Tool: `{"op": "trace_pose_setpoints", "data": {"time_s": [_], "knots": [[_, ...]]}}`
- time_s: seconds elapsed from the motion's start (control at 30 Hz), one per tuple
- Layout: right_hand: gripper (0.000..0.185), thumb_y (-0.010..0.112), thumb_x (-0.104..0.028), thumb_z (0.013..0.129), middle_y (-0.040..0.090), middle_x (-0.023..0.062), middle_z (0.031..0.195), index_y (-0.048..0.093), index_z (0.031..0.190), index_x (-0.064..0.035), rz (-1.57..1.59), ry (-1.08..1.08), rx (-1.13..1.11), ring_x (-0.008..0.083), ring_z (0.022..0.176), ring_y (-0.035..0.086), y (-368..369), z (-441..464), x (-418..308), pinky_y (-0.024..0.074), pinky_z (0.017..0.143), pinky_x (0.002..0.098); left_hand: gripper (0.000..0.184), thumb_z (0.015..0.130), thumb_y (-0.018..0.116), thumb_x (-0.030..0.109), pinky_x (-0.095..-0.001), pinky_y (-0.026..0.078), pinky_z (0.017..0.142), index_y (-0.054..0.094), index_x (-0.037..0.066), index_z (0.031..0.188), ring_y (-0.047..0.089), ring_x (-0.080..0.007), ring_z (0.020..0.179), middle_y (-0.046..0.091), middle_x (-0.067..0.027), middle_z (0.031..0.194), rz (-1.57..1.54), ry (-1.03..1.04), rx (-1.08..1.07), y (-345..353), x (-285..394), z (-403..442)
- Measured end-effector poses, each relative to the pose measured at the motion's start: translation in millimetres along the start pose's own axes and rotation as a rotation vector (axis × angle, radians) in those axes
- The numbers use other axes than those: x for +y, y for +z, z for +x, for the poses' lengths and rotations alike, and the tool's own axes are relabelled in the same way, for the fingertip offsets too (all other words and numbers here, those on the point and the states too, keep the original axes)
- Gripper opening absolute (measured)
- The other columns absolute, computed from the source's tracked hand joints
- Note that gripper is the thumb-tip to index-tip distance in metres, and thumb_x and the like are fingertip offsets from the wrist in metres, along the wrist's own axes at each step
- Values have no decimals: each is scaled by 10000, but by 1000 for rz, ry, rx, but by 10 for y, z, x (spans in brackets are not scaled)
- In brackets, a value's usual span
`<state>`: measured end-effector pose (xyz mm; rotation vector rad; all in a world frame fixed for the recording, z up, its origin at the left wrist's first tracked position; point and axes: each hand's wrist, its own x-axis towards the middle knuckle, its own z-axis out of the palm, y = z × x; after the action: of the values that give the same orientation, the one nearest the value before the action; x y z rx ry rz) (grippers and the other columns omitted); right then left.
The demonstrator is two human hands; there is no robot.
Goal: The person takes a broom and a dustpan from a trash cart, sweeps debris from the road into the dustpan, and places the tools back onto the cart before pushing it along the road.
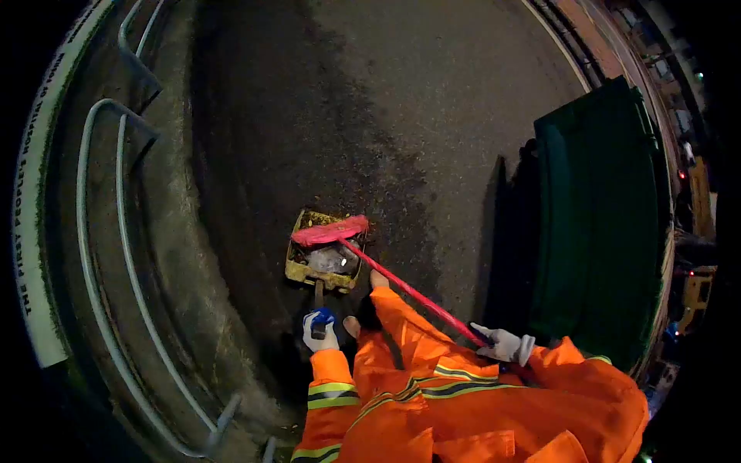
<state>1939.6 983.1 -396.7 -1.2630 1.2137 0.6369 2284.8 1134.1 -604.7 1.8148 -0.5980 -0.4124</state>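
My left hand (pixel 319 332), in a white and blue glove, is closed round the handle of a yellow dustpan (pixel 302 272). Inside the dustpan lie a clear plastic bag (pixel 332 259) and some dark debris. My right hand (pixel 503 343), in a pale glove, grips the red pole of a broom (pixel 413 293). The broom's pink-red head rests across the top of the dustpan. Both arms are in orange sleeves with reflective bands.
Metal railings (pixel 86 208) and a concrete kerb (pixel 185 193) run along the left. A large dark green bin (pixel 598 224) stands on the right. Dark, damp asphalt (pixel 432 92) lies ahead; vehicles show at the far right.
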Motion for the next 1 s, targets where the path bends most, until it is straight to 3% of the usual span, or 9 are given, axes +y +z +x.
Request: {"op": "trace_pose_setpoints", "data": {"time_s": [0.13, 0.2, 0.3, 0.47, 0.63, 0.73, 0.77, 0.93, 1.0], "knots": [[740, 578, -129, 824, 622, 158, 790, 217, 1464, -217, -274, -345, 147, 236, 651, 614, -20, 550, 33, 494, 662, 332, 204, 660, 642, -67, -296, 494, 719, 619, 57, 821, 611, -220, 788, 622, -79, 855, -65, -74, 46, -170, -129, -262], [677, 467, -119, 883, 615, 154, 798, 152, 1469, -248, -397, -60, 81, 212, 504, 584, -253, 964, -916, 475, 482, 367, 226, 636, 645, -86, -305, 493, 733, 618, 42, 821, 601, -212, 789, 614, -79, 856, -87, -51, 70, -130, 42, -260], [669, 492, -157, 853, 591, 224, 1114, 196, 1451, -204, -440, -252, 226, 378, 1043, 564, -366, 2083, -1957, 436, 856, 442, 237, 649, 650, -94, -306, 496, 739, 627, 21, 854, 605, -210, 796, 626, -85, 852, -105, 3, 95, -54, 24, -189], [706, 533, -118, 841, 567, 239, 1127, 194, 1453, -209, -497, -203, 230, 358, 1005, 594, -488, 3472, -2663, 484, 788, 429, 179, 721, 630, -94, -304, 504, 728, 641, 26, 854, 600, -173, 780, 645, -84, 857, -312, -567, 340, 86, 307, 89], [734, 492, -80, 823, 554, 237, 1137, 158, 1461, -225, -623, -167, 66, 378, 1053, 552, -742, 2116, -1086, 415, 923, 436, 226, 694, 637, -124, -296, 520, 731, 643, -25, 898, 612, -176, 792, 655, -89, 878, -13, -412, 253, 425, 209, 266], [736, 516, -115, 820, 604, 243, 983, 175, 1465, -211, -693, -40, -111, 381, 924, 601, -1147, 1180, -595, 458, 803, 422, 199, 704, 642, -86, -309, 526, 750, 640, -31, 894, 614, -181, 799, 655, -82, 883, -380, -472, 313, 415, 142, 180], [733, 529, -128, 818, 618, 241, 920, 187, 1463, -198, -640, -26, -133, 382, 873, 615, -1249, 929, -567, 467, 771, 416, 155, 737, 637, -7, -315, 523, 746, 647, -4, 892, 616, -202, 790, 652, -84, 864, -78, -346, 250, 423, 344, 187], [744, 580, -175, 805, 630, 226, 844, 217, 1454, -143, -495, -31, -12, 360, 789, 633, -1309, 430, -367, 478, 730, 396, 151, 697, 687, 10, -311, 509, 746, 652, 75, 828, 621, -215, 810, 640, -81, 858, 445, -198, -37, 58, 244, -162], [755, 585, -179, 795, 627, 234, 853, 215, 1452, -137, -429, -75, 123, 367, 771, 636, -1210, 536, -304, 483, 729, 399, 177, 664, 708, -26, -315, 522, 701, 654, 35, 821, 617, -200, 787, 637, -94, 873, 81, -138, 90, 68, 67, -413]]}}
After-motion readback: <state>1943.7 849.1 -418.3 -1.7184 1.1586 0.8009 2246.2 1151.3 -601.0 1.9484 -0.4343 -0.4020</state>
